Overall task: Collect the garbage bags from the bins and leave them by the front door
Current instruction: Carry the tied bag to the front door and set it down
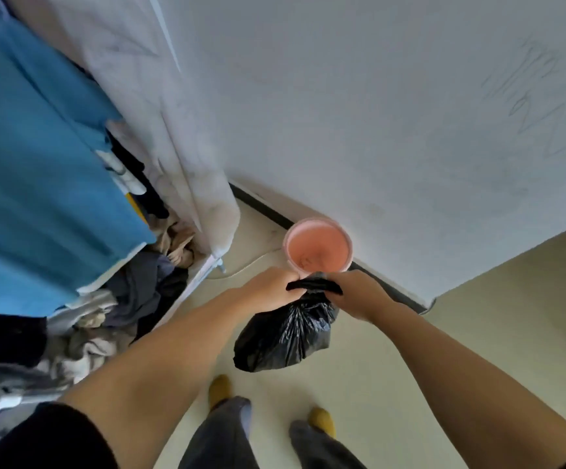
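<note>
A full black garbage bag (286,336) hangs above the pale floor, just in front of a round pink bin (318,247) that stands against the white wall. The bin's inside looks bare. My left hand (271,287) grips the bag's gathered top from the left, and my right hand (356,292) grips it from the right. Both hands pinch the bunched plastic neck between them.
An open fabric wardrobe (71,198) stuffed with blue and dark clothes fills the left side. A white cable (247,262) runs along the floor by the bin. The white wall (393,113) ends at a corner on the right. My feet (322,421) in yellow slippers stand below the bag.
</note>
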Tool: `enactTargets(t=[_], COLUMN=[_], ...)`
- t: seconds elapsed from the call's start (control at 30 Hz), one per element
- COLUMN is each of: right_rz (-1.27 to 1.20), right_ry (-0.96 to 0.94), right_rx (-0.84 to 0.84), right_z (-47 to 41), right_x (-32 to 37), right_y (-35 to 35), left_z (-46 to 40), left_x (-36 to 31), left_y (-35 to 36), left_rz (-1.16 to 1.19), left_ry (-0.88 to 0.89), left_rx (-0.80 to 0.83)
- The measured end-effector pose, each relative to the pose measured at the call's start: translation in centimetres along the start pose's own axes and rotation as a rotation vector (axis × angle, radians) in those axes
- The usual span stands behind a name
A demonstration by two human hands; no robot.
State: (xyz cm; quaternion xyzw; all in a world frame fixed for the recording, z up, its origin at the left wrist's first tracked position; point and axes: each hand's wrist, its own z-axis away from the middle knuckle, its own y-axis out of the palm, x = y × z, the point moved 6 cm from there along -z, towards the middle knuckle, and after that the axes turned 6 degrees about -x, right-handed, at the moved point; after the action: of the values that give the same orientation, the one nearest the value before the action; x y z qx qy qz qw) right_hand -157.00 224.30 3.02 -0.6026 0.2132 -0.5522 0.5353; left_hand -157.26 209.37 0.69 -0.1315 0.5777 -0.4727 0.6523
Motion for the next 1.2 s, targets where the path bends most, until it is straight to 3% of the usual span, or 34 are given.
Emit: enactTargets(t=[0.07,0.13,0.2,0.3,0.43,0.57,0.83,1.0,1.2], right_rz=[0.06,0.075,0.158,0.202,0.235,0.257,0.272,0.289,0.31], right_ry=[-0.203,-0.215,-0.429,-0.513,-0.808,-0.989,-1.342,-1.545,-1.706], right_rx=[0.123,0.105,0.24,0.204,0.258,0.393,0.576,0.554,0.731], right_z=[-0.3,-1.0,-0.4,-1.1,1.1,5.7,23.0,36.0,50.8], right_x=[2.1,2.3,6.3,7.6,15.4,22.6,35.3,42.1,48.2], right_y=[0.9,0.6,2.0,2.6,5.6,10.1,18.8,23.1,28.4], left_z=[3.8,4.0,9.9,11.9,21.8,31.6,52.6,66.0,79.7], left_x=[0.5,1.1,2.0,2.0,2.8,3.1,0.8,-2.7,-7.0], left_y=[0.2,0.3,0.8,0.7,1.0,4.2,14.0,20.3,28.1], left_rz=[0.06,0.093,0.177,0.212,0.294,0.364,0.345,0.395,0.474], left_ry=[-0.154,-0.2,-0.349,-0.384,-0.561,-0.73,-1.04,-1.215,-1.411], left_rx=[-0.131,-0.113,-0.29,-0.326,-0.561,-0.715,-0.868,-0.983,-1.141])
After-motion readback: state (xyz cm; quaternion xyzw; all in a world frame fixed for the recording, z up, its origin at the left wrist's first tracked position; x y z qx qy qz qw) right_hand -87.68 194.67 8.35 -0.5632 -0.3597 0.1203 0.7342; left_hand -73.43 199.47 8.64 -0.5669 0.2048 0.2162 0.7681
